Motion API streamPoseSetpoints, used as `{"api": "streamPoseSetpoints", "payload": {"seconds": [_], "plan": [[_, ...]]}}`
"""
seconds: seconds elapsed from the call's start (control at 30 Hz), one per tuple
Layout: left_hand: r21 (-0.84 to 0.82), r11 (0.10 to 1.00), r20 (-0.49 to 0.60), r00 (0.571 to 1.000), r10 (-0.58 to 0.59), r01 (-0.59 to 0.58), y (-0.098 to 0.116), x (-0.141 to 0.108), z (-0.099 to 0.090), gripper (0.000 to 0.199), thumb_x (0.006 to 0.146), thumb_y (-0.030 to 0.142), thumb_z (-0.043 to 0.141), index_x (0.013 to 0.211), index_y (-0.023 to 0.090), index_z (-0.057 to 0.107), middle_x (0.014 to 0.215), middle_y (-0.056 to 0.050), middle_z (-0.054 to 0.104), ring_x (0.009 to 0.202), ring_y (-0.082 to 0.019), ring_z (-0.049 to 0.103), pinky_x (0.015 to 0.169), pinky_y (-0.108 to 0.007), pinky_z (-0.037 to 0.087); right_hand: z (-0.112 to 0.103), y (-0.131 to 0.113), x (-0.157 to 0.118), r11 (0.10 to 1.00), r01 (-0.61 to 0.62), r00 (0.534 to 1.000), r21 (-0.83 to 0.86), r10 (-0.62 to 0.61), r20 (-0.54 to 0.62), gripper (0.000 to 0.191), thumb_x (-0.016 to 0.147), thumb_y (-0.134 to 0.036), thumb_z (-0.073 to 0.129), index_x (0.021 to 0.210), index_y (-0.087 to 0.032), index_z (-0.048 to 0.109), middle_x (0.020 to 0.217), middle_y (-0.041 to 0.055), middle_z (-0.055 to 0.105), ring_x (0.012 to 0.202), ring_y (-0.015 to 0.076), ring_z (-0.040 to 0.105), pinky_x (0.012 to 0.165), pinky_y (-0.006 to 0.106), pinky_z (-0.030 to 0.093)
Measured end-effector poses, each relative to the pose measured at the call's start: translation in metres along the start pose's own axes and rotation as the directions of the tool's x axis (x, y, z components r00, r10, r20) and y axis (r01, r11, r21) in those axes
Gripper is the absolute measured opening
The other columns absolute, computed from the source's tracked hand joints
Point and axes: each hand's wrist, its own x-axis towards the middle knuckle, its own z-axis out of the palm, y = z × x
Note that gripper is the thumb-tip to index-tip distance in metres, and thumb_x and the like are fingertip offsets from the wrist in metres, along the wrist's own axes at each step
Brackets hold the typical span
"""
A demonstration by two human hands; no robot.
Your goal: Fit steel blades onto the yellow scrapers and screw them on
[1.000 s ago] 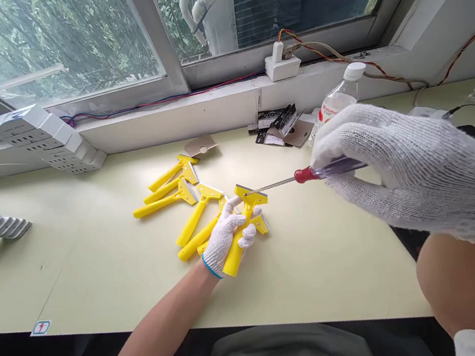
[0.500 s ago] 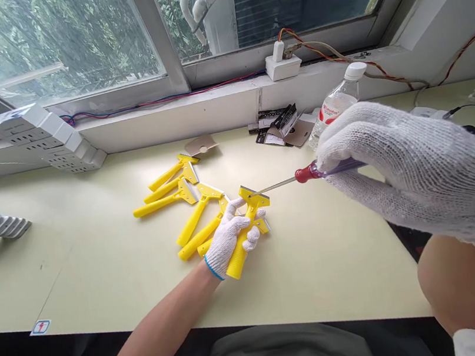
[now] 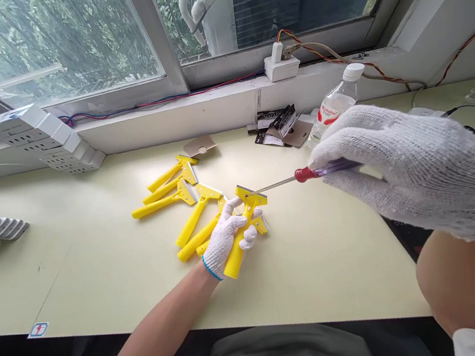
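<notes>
My left hand [image 3: 229,240] in a white knit glove with a blue cuff grips a yellow plastic scraper [image 3: 239,243] by its handle, with the head pointing up. My right hand [image 3: 415,169] in a white knit glove holds a red-tipped screwdriver [image 3: 303,174] level. Its thin steel shaft reaches the metal-edged scraper head. Several more yellow scrapers [image 3: 190,218] lie on the bench beside and under my left hand, partly hidden by it.
The pale yellow bench [image 3: 99,270] runs along a window sill. A plastic water bottle [image 3: 334,105] and small black-and-white card packets [image 3: 277,127] stand at the back. White power strips [image 3: 39,139], a plug adapter [image 3: 281,67] and loose wires sit along the sill.
My right hand has shifted slightly left and the screwdriver has turned a little in its fingers. The scraper in my left hand has barely moved, and the shaft stays at its head.
</notes>
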Motion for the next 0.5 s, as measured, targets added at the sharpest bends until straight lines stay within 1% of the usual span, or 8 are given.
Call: {"api": "streamPoseSetpoints", "payload": {"seconds": [0.07,0.13,0.2,0.23,0.3,0.4,0.43,0.5], "plan": [[0.010,1.000,0.008,1.000,0.016,-0.016,0.0012,-0.0008,-0.0008,0.067,0.086,0.012,0.071,0.145,0.030,0.045,0.121,-0.010,0.070,0.055,-0.005,0.054,0.044,-0.014,0.039,-0.0012,0.0005,-0.0018,0.998,-0.047,0.999,-0.046,0.046,-0.011,0.012,0.108,-0.028,0.059,0.108,-0.030,0.070,0.111,0.0015,0.079,0.096,0.0237,0.077,0.074,0.036,0.055],[0.014,1.000,0.011,1.000,0.021,-0.021,0.0020,-0.0014,-0.0015,0.066,0.087,0.012,0.071,0.145,0.030,0.045,0.120,-0.010,0.070,0.055,-0.005,0.053,0.045,-0.014,0.040,0.0007,-0.0006,-0.0035,0.992,-0.081,0.996,-0.101,0.076,-0.052,0.011,0.107,-0.037,0.063,0.106,-0.029,0.071,0.096,-0.0003,0.080,0.077,0.0214,0.075,0.066,0.034,0.051],[0.013,1.000,0.007,1.000,0.021,-0.021,0.0025,-0.0014,-0.0016,0.066,0.087,0.012,0.071,0.145,0.030,0.045,0.120,-0.010,0.070,0.055,-0.005,0.053,0.045,-0.013,0.040,0.0043,-0.0026,-0.0038,0.986,-0.106,0.991,-0.125,0.095,-0.096,0.018,0.105,-0.045,0.067,0.106,-0.028,0.071,0.082,-0.0014,0.076,0.065,0.0194,0.070,0.059,0.032,0.045],[0.011,1.000,0.002,1.000,0.021,-0.022,0.0027,-0.0011,-0.0013,0.066,0.087,0.012,0.071,0.145,0.030,0.045,0.120,-0.010,0.070,0.055,-0.004,0.053,0.045,-0.013,0.040,0.0059,-0.0034,-0.0032,0.986,-0.124,0.988,-0.115,0.112,-0.102,0.019,0.105,-0.046,0.068,0.108,-0.027,0.071,0.081,-0.0012,0.075,0.065,0.0195,0.069,0.059,0.032,0.045],[0.005,1.000,-0.012,1.000,0.022,-0.022,0.0033,-0.0003,-0.0004,0.068,0.086,0.011,0.071,0.145,0.031,0.044,0.120,-0.010,0.069,0.055,-0.004,0.053,0.045,-0.013,0.039,0.0070,-0.0046,-0.0008,0.992,-0.121,0.991,-0.036,0.118,-0.061,0.015,0.105,-0.039,0.065,0.110,-0.026,0.069,0.092,0.0025,0.075,0.076,0.0223,0.071,0.066,0.034,0.050],[0.001,1.000,-0.029,0.999,0.022,-0.022,0.0042,0.0010,0.0008,0.067,0.086,0.011,0.071,0.144,0.031,0.042,0.121,-0.009,0.069,0.056,-0.004,0.053,0.045,-0.012,0.039,0.0032,-0.0052,0.0035,0.995,0.009,1.000,0.097,-0.010,0.010,0.008,0.105,-0.024,0.057,0.101,-0.023,0.064,0.104,0.0079,0.072,0.093,0.0251,0.072,0.078,0.038,0.055],[0.006,1.000,-0.032,0.999,0.019,-0.019,0.0043,0.0012,0.0008,0.066,0.087,0.011,0.071,0.143,0.031,0.042,0.122,-0.010,0.069,0.056,-0.004,0.054,0.045,-0.012,0.039,0.0013,-0.0055,0.0045,0.995,0.039,0.999,0.089,-0.041,0.020,0.011,0.106,-0.021,0.055,0.098,-0.023,0.063,0.104,0.0082,0.071,0.094,0.0250,0.072,0.080,0.038,0.055],[0.018,1.000,-0.034,0.999,0.015,-0.014,0.0043,0.0013,0.0003,0.064,0.087,0.012,0.071,0.141,0.031,0.042,0.123,-0.010,0.069,0.057,-0.005,0.055,0.046,-0.013,0.040,-0.0010,-0.0065,0.0049,0.999,0.037,0.999,-0.015,-0.036,0.023,0.015,0.109,-0.022,0.055,0.098,-0.024,0.065,0.102,0.0068,0.074,0.092,0.0237,0.073,0.077,0.036,0.053]]}}
